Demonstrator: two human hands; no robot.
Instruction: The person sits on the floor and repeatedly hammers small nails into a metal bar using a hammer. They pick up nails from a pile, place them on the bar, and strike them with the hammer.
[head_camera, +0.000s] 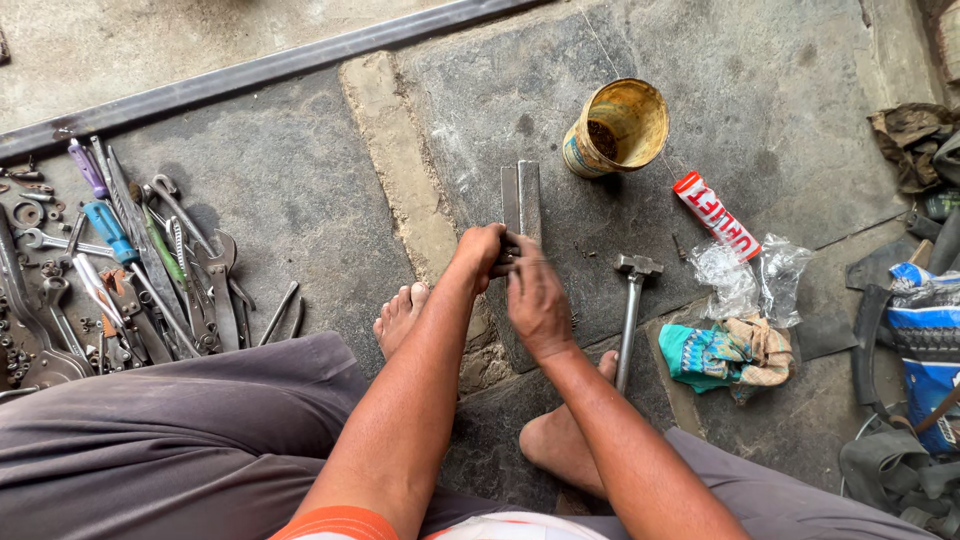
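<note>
Both hands on near end of grey metal bar (521, 200), lying flat on stone floor (300, 190). Left hand (482, 255) curled shut on bar end; right hand (535, 295) fingers pinched together at same spot, can't tell what's between them. Hammer (632, 295) just right of right hand, head away from person. Yellow tin (615, 127) beyond bar. Spanners + screwdrivers pile (130, 270) far left. Cloth (728, 355) right of hammer.

Soft even daylight, faint shadows, sharp focus, slight edge distortion.
</note>
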